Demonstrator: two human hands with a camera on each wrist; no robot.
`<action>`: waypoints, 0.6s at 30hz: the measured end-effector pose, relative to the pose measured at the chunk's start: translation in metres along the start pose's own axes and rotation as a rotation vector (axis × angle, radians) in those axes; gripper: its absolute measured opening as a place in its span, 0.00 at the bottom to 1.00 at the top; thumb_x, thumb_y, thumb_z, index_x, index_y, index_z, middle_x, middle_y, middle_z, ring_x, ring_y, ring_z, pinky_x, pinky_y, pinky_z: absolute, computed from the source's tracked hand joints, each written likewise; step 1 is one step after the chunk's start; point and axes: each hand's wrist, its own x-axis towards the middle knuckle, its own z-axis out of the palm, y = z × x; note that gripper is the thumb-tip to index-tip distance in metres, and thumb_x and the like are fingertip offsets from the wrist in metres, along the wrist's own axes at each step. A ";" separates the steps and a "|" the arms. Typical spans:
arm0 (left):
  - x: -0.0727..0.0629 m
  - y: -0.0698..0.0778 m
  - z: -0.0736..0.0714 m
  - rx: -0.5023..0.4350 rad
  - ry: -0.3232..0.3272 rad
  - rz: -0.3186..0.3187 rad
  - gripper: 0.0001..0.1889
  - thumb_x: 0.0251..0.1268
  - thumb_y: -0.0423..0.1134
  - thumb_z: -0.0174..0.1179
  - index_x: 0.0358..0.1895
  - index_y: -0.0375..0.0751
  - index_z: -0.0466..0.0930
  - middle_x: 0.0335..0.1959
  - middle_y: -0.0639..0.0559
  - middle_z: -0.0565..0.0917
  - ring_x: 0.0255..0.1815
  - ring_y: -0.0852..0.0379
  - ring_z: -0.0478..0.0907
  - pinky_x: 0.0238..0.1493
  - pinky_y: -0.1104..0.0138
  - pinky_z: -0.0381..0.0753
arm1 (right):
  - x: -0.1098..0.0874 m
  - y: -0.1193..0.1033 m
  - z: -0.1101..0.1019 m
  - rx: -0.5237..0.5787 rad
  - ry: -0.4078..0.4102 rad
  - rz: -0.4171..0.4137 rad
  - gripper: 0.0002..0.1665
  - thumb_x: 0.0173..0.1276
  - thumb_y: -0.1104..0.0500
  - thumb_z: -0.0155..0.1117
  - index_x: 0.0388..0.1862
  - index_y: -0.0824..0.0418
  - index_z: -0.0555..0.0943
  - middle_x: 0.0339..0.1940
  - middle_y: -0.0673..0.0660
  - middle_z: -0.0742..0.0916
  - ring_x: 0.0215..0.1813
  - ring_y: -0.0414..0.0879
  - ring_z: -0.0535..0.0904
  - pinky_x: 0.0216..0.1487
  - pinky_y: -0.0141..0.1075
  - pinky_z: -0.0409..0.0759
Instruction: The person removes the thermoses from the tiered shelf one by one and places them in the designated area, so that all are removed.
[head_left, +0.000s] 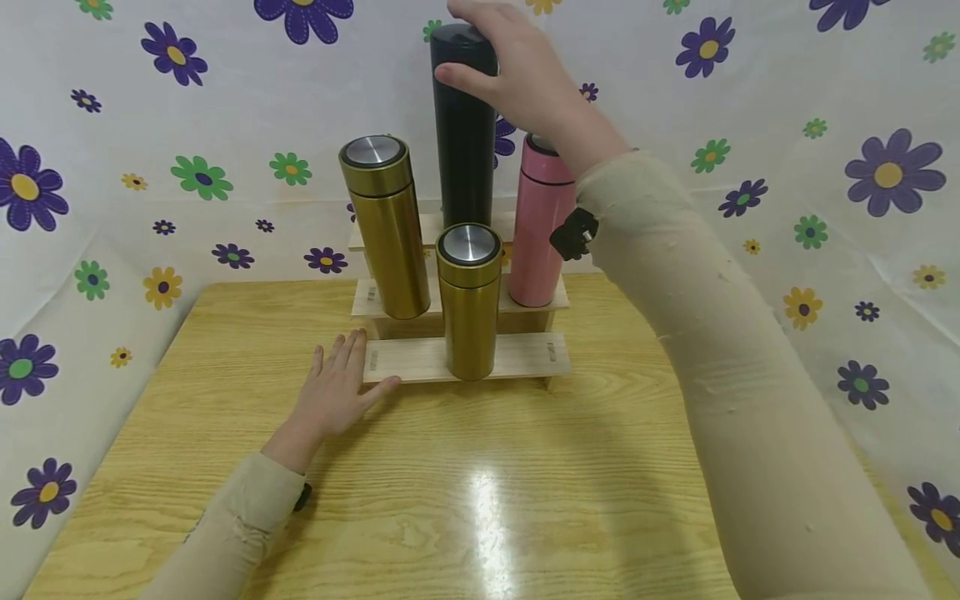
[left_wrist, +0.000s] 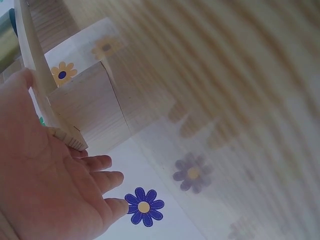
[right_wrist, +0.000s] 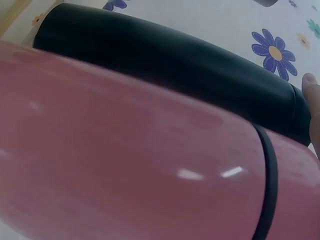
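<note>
At the stand's back stands a tall black vacuum flask [head_left: 465, 142]; my right hand [head_left: 517, 67] holds its top, thumb across the front and fingers behind the cap. The right wrist view shows the thumb by the cap end of the black flask [right_wrist: 165, 55]. My left hand [head_left: 335, 392] rests at the left end of the stepped wooden stand [head_left: 405, 360], thumb along its front edge. In the left wrist view the fingers of this hand [left_wrist: 55, 175] touch the board's end and look fairly straight.
A gold flask [head_left: 386, 242] and a pink flask [head_left: 540, 225] stand on the middle step, left and right. A shorter gold flask [head_left: 471, 317] stands on the front step. Behind the wooden table [head_left: 420, 500] hangs a flower-print cloth [head_left: 247, 108].
</note>
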 end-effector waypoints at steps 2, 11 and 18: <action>0.000 0.000 0.000 -0.003 -0.003 0.001 0.52 0.65 0.73 0.36 0.75 0.31 0.37 0.76 0.35 0.45 0.75 0.36 0.40 0.71 0.42 0.32 | 0.001 -0.001 0.001 0.005 -0.002 0.008 0.42 0.69 0.36 0.52 0.77 0.44 0.52 0.76 0.46 0.60 0.75 0.38 0.51 0.72 0.32 0.48; 0.000 0.001 0.000 -0.004 -0.004 0.005 0.52 0.65 0.72 0.36 0.75 0.30 0.37 0.76 0.34 0.45 0.75 0.35 0.40 0.70 0.41 0.33 | 0.004 -0.007 0.003 0.034 0.004 0.040 0.38 0.70 0.39 0.53 0.76 0.46 0.58 0.75 0.47 0.61 0.74 0.38 0.52 0.69 0.27 0.55; 0.000 0.000 0.000 -0.012 -0.008 -0.003 0.53 0.65 0.73 0.36 0.75 0.30 0.37 0.76 0.35 0.45 0.75 0.36 0.39 0.70 0.42 0.32 | 0.002 -0.005 0.001 0.080 0.026 0.067 0.38 0.69 0.39 0.55 0.75 0.46 0.60 0.74 0.46 0.63 0.73 0.37 0.53 0.68 0.27 0.56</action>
